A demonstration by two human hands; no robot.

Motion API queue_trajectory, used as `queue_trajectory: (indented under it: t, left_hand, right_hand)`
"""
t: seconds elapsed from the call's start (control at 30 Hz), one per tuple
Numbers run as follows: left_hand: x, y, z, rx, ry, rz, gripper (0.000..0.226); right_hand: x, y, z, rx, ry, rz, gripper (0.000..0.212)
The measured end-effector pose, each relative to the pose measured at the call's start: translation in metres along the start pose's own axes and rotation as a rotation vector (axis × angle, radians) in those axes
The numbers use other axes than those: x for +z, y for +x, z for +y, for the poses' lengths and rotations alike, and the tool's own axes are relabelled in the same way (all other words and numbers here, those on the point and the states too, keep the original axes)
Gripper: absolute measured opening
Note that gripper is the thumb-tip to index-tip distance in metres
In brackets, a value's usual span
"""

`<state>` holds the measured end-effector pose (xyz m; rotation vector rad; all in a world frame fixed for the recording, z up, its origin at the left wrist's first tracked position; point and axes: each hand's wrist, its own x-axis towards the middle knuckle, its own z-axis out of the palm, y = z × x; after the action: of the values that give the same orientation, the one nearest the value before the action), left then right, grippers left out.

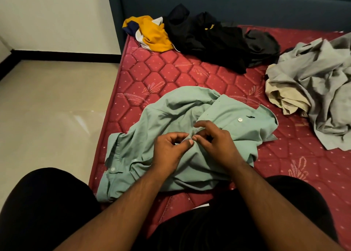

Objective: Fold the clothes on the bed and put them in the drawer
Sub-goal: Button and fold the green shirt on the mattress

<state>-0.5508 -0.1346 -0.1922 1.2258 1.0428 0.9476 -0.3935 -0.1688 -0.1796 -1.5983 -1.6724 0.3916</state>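
Note:
A pale green button shirt [176, 110] lies rumpled on the red quilted mattress [157, 68], close to its near edge. My left hand [169, 152] pinches the shirt's front placket between thumb and fingers. My right hand [214, 140] pinches the same strip of cloth right beside it, fingertips nearly touching the left hand's. A white button [240, 119] shows further up the placket. No drawer is in view.
Unfolded clothes lie at the back of the bed: a yellow, white and navy garment [152, 34], a black pile [207, 40] and a grey heap with a beige piece [319, 87] at the right. A dark blue headboard [228, 2] stands behind. Tiled floor [47, 118] is left.

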Motion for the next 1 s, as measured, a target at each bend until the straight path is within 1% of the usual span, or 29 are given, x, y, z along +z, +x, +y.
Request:
queue_trajectory:
  t: [0.07, 0.13, 0.27, 0.4, 0.57, 0.7, 0.9, 1.0]
  left_hand:
    - [0.000, 0.001, -0.004, -0.077, -0.089, -0.006, 0.009]
    - [0.000, 0.004, -0.005, -0.119, -0.090, -0.003, 0.002]
    - [-0.001, 0.007, 0.000, -0.247, -0.186, -0.058, 0.006]
    - [-0.002, 0.009, 0.004, -0.288, -0.234, -0.132, 0.013]
    - [0.000, 0.008, 0.006, -0.259, -0.225, -0.135, 0.016]
    - [0.001, 0.004, 0.008, -0.167, -0.162, -0.123, 0.015]
    - [0.000, 0.004, 0.007, -0.064, -0.079, -0.066, 0.013]
    - [0.000, 0.002, 0.009, -0.026, -0.071, -0.078, 0.014]
  right_hand:
    - [-0.002, -0.001, 0.002, 0.034, 0.053, 0.023, 0.020]
    - [-0.002, -0.002, 0.003, 0.022, 0.077, 0.030, 0.013]
    - [-0.001, 0.000, 0.006, 0.020, 0.114, 0.032, 0.012]
    - [-0.002, 0.001, 0.007, 0.069, 0.138, 0.023, 0.010]
    - [-0.003, 0.001, 0.006, 0.040, 0.113, 0.033, 0.011]
    - [-0.003, 0.001, 0.005, 0.039, 0.105, 0.051, 0.010]
    - [-0.004, 0.002, 0.003, 0.030, 0.086, 0.016, 0.013]
    - [-0.004, 0.001, 0.002, 0.005, 0.070, 0.012, 0.013]
